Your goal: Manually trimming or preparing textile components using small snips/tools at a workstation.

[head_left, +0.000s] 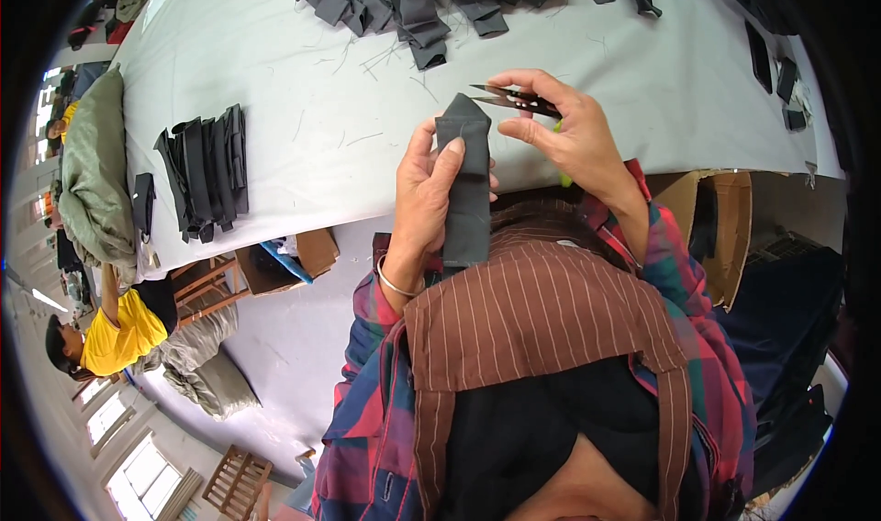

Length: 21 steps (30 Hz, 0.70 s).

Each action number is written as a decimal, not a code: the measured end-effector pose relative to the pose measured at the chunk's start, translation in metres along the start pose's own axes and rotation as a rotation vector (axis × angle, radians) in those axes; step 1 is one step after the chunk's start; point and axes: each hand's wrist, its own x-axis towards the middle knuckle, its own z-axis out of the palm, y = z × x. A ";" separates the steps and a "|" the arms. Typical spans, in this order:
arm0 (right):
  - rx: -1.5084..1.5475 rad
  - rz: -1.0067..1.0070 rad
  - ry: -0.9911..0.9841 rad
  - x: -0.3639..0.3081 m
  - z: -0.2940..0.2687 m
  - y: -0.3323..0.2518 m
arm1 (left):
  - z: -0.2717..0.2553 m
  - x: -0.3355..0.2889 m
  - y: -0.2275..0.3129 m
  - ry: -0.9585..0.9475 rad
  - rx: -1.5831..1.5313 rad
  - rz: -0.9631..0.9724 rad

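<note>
Our left grip (424,186) pinched the dark cloth strip (466,204) over the surface's (312,181) near edge while our right grip (580,137) held scissors (540,106), blades parted by its pointed end, as we apparently trimmed, the next snip calling for steady cloth.

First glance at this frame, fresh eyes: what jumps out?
Probably the centre: the left hand grips a dark grey fabric strip with a pointed end, while the right hand holds black scissors near that point. Next, the heap of dark fabric pieces at the top of the pale table, and the bright yellow shirt of another person at far left.
</note>
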 end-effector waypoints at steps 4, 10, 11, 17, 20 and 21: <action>-0.447 -0.243 0.003 -0.001 -0.007 0.001 | 0.004 -0.003 0.003 0.035 -0.020 0.032; -0.620 -0.356 -0.017 0.002 -0.004 0.005 | 0.000 -0.001 -0.001 0.000 -0.014 0.013; -0.623 -0.357 -0.032 0.003 -0.003 0.005 | 0.000 -0.001 -0.001 0.002 -0.014 0.013; -0.594 -0.344 -0.031 0.004 -0.004 0.008 | 0.002 -0.002 0.001 0.004 -0.044 -0.016; -0.573 -0.302 -0.064 0.004 -0.009 0.009 | 0.001 -0.002 -0.001 0.004 -0.049 -0.028; -0.572 -0.302 -0.065 0.003 -0.011 0.009 | 0.001 -0.002 0.000 0.017 -0.053 -0.023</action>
